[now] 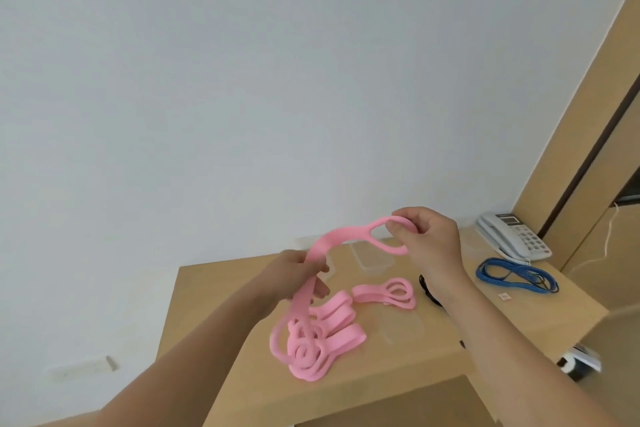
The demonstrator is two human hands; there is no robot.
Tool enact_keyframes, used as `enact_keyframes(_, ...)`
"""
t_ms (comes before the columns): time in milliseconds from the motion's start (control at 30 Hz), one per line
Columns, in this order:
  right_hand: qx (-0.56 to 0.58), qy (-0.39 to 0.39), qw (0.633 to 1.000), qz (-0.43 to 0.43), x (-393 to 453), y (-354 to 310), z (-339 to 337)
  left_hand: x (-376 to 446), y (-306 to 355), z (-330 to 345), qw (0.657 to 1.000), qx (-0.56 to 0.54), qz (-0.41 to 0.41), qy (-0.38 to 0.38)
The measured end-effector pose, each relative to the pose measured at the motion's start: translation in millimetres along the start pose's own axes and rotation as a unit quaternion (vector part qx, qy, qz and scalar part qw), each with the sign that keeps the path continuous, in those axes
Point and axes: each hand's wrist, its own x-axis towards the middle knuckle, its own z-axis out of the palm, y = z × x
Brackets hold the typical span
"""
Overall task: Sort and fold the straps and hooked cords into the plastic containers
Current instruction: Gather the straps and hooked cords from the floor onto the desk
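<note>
A long pink strap [341, 236] arches in the air above the wooden table [221, 284]. My right hand [427, 239] pinches its looped end, up and to the right. My left hand [299, 269] grips the strap lower down, and the rest trails to a heap of pink straps [323, 340] on the table. One folded pink strap [384, 293] lies apart, further back. A blue hooked cord [512, 276] lies coiled at the right. Clear plastic containers [372, 258] stand at the back; another clear container [403, 326] sits near the front.
A white desk telephone [512, 236] stands at the back right corner, by a wooden cabinet [588, 135]. A black cord [429, 293] is partly hidden behind my right forearm. The table's front edge drops away below the heap.
</note>
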Motion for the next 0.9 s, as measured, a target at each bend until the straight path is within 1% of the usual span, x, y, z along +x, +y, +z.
enact_keyframes(67, -0.004, -0.014, 1.0, -0.011, -6.8, -1.8, 5.4, 9.1, 6.5, 0.6, 0.995, -0.093, -0.017, -0.004)
enact_keyframes(167, -0.007, -0.032, 0.999, -0.04, -21.3, -3.1, 18.1, 25.5, 14.5, 3.3, 0.975, -0.218, -0.034, -0.011)
enact_keyframes(233, -0.013, -0.05, 0.997, -0.059, -34.4, -1.1, 30.7, 34.1, 20.5, 11.3, 0.956, -0.286, -0.056, -0.018)
enact_keyframes(300, -0.045, -0.057, 0.992, -0.105, -46.2, 5.9, 43.1, 41.2, 25.8, 20.1, 0.932, -0.353, -0.07, -0.034)
enact_keyframes(367, -0.102, -0.063, 0.977, -0.174, -54.5, 19.3, 50.3, 48.2, 30.3, 25.9, 0.914, -0.396, -0.07, -0.046)
enact_keyframes(433, -0.179, -0.07, 0.952, -0.239, -59.6, 37.3, 51.0, 56.0, 33.7, 27.4, 0.901, -0.425, -0.058, -0.061)
enact_keyframes(500, -0.251, -0.065, 0.925, -0.276, -63.8, 55.9, 48.7, 61.2, 38.4, 27.1, 0.897, -0.434, -0.042, -0.07)
enact_keyframes(533, -0.269, -0.061, 0.92, -0.279, -65.9, 63.6, 47.8, 63.9, 41.0, 27.5, 0.899, -0.43, -0.031, -0.071)
enact_keyframes(633, -0.279, -0.065, 0.924, -0.253, -68.6, 81.3, 46.7, 74.4, 48.8, 32.2, 0.904, -0.42, 0.002, -0.072)
enact_keyframes(700, -0.272, -0.054, 0.925, -0.259, -69.9, 83.2, 43.5, 81.9, 53.5, 36.3, 0.899, -0.431, 0.004, -0.077)
enact_keyframes(733, -0.257, -0.032, 0.927, -0.271, -69.8, 82.0, 41.2, 85.7, 56.1, 37.7, 0.896, -0.435, 0.003, -0.083)
enact_keyframes(767, -0.236, 0.005, 0.931, -0.279, -68.0, 79.7, 37.3, 88.8, 58.9, 38.5, 0.894, -0.439, 0.004, -0.093)
enact_keyframes(800, -0.209, 0.049, 0.939, -0.269, -63.8, 76.1, 32.0, 91.2, 62.1, 39.2, 0.891, -0.442, 0.007, -0.107)
enact_keyframes(833, -0.177, 0.078, 0.954, -0.229, -56.1, 75.2, 25.1, 93.0, 66.0, 40.1, 0.889, -0.442, 0.012, -0.12)
enact_keyframes(867, -0.14, 0.077, 0.974, -0.16, -46.2, 74.0, 18.0, 95.1, 70.4, 41.6, 0.888, -0.44, 0.019, -0.13)
enact_keyframes(900, -0.101, 0.033, 0.991, -0.077, -33.4, 72.3, 11.9, 97.9, 75.4, 43.7, 0.891, -0.433, 0.026, -0.136)
